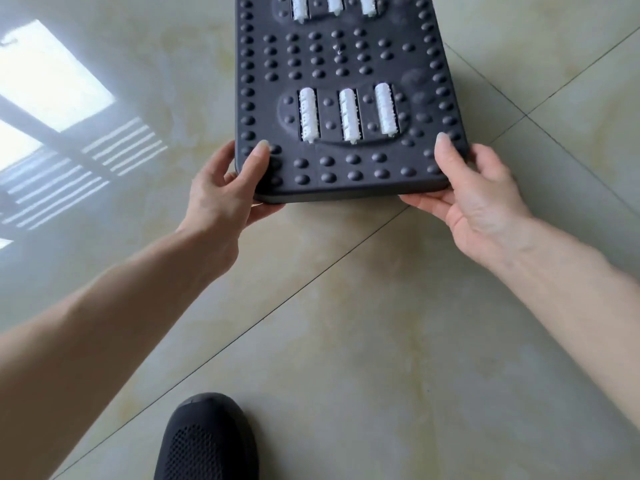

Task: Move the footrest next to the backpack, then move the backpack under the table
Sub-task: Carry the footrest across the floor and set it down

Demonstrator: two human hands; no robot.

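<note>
We looked straight down at a glossy, cream-coloured tiled floor (346,323). From the centre of the view up toward twelve o'clock stretched the black, rigid plastic footrest (346,64), its top covered in rounded studs and set with rows of white ridged rollers (348,116); its far end ran out of view. Our left hand (225,188) pinched the near corner at about ten o'clock, thumb pressed on the studded top, fingers curled beneath. Our right hand (474,195) pinched the opposite near corner at about two o'clock in the same way. At six o'clock sat the toe of a black mesh shoe (207,441). Neither backpack nor worktop was visible.

We judged the board stiff and moderately light, unlikely to flex. The studs should give the thumbs good purchase, while the rollers probably spin and would make a poor hold. The two near corners seemed the soundest places to grip, though the long far end might tip downward.
</note>
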